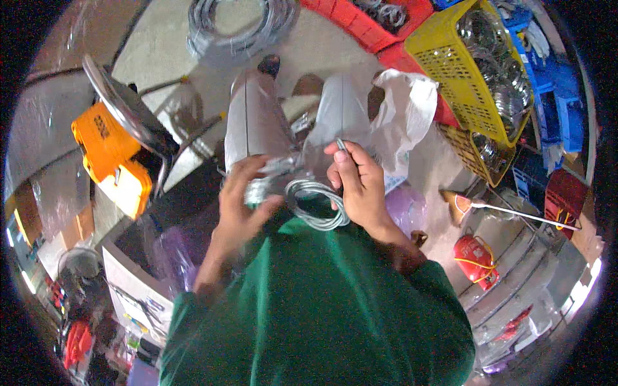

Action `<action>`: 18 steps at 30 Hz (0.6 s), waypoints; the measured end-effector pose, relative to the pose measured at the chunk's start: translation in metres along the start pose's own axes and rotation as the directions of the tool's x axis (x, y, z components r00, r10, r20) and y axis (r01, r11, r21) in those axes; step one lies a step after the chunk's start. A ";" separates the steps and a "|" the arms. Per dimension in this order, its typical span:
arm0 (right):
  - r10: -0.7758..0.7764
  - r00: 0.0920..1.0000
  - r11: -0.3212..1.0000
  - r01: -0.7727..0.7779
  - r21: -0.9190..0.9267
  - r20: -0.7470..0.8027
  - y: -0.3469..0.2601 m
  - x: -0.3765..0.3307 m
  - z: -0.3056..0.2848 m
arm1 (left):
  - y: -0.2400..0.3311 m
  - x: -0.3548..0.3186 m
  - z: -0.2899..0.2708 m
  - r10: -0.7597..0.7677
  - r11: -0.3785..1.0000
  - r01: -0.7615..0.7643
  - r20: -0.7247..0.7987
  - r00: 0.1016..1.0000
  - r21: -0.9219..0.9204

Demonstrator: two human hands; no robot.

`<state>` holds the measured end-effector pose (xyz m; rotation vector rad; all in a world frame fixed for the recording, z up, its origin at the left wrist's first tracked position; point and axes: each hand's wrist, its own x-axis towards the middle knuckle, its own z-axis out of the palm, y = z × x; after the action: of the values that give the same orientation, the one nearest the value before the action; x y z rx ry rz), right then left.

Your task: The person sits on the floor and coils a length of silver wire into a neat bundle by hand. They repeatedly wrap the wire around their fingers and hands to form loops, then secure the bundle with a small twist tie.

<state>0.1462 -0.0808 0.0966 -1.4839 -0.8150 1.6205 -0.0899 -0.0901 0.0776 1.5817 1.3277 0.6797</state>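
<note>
A small coil of grey cable (314, 223) hangs from my right hand (364, 186) over my lap. That hand is closed, with one end of the cable pinched up between the thumb and forefinger. To the left of the coil is my left hand (237, 202), smeared by motion, its thumb and fingers spread apart around open space. Shiny clear plastic (277, 166) lies on my lap just beyond its fingertips; its shape is hard to make out.
A larger cable coil (199, 42) lies on the floor ahead. Yellow crate (444, 61) and red bin (351, 22) hold metal coils at far right. A white plastic bag (412, 106) hangs beside my right leg. An orange object (106, 138) and metal-framed chair (122, 96) stand left.
</note>
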 end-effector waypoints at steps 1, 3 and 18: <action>0.039 0.999 0.999 -0.040 0.015 0.028 0.004 -0.008 0.001 | 0.007 -0.002 0.006 0.189 0.978 -0.196 0.093 0.978 0.067; -0.012 0.999 0.999 0.014 -0.041 0.036 0.011 -0.022 0.002 | 0.015 -0.004 0.016 0.348 0.916 -0.376 0.191 0.918 0.137; -0.188 0.979 0.868 0.201 -0.453 0.074 -0.005 -0.067 -0.016 | 0.014 -0.005 0.048 0.672 0.678 -0.657 0.085 0.736 0.329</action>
<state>0.1637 -0.1369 0.1322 -1.6330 -1.3927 1.3525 -0.0434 -0.1086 0.0709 2.3985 0.8892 0.9575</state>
